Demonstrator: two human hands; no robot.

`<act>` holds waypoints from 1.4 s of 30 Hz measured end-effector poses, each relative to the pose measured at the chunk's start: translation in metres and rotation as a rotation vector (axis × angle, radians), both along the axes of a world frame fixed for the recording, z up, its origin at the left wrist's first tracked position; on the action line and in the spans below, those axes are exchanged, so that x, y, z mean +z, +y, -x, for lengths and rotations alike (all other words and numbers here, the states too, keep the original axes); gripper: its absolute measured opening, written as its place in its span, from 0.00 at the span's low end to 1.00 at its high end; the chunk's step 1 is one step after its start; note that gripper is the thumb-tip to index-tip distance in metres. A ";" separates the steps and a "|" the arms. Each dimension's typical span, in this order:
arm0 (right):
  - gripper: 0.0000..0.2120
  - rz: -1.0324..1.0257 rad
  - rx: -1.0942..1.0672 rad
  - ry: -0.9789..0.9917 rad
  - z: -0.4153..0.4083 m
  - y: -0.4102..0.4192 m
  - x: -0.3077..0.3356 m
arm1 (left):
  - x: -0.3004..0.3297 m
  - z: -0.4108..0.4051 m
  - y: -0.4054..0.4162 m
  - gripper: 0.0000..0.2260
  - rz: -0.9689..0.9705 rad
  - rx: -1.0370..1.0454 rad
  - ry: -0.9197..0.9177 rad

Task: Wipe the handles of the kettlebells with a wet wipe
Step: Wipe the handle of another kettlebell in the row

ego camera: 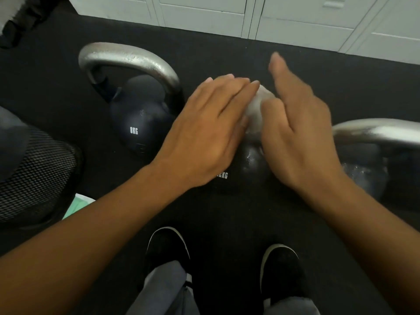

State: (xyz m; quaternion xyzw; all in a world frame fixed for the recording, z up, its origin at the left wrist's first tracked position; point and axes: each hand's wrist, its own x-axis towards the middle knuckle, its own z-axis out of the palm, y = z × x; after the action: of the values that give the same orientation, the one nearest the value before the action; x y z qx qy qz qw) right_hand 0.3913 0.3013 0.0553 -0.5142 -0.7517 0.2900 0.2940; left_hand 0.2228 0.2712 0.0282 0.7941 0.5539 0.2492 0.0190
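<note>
Both hands, left (204, 130) and right (300, 133), fingers straight, flat against the wet wipe (256, 108) between them.

Floor: a black rubber-like mat (227, 53) with a fine speckled grain is seen across nearly the whole view. Along the far edge, a run of pale grey metal lockers (204, 14) is set directly on the floor; panel seams and vertical dividers are visible, and a small vent slot (335, 1) is noted on one door at upper right. At the left edge, a black mesh chair (38, 176) is seen, its weave clearly resolved. Just beside its lower edge, a pale green and white item (78, 204) lies on the floor; its identity cannot be determined. At upper left, a dark, blurred object (18, 21) is partly cut off. Lighting is even and dim; no window is seen.
</note>
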 end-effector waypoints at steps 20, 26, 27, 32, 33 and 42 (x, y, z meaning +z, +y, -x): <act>0.30 -0.001 0.001 -0.015 -0.006 -0.002 -0.025 | -0.005 -0.001 0.011 0.15 -0.095 0.149 -0.075; 0.30 -0.002 -0.014 0.135 -0.010 -0.009 -0.031 | -0.022 -0.008 -0.011 0.19 -0.149 0.147 -0.090; 0.30 -0.014 -0.020 0.143 -0.009 -0.009 -0.030 | -0.024 -0.006 -0.013 0.20 -0.139 0.158 -0.114; 0.28 -0.047 -0.039 0.142 -0.008 -0.007 -0.028 | -0.027 0.011 -0.008 0.21 0.028 0.309 -0.303; 0.29 -0.045 -0.036 0.118 -0.007 -0.008 -0.028 | -0.027 0.014 -0.005 0.21 0.031 0.304 -0.310; 0.32 -0.059 -0.024 -0.021 -0.002 -0.010 -0.029 | -0.015 0.003 0.020 0.13 -0.093 0.197 -0.206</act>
State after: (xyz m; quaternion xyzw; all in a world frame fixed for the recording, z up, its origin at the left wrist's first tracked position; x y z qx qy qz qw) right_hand 0.3930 0.2916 0.0265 -0.5174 -0.7568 0.2586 0.3045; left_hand 0.2200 0.2914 0.0131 0.7060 0.6123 0.3557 0.0143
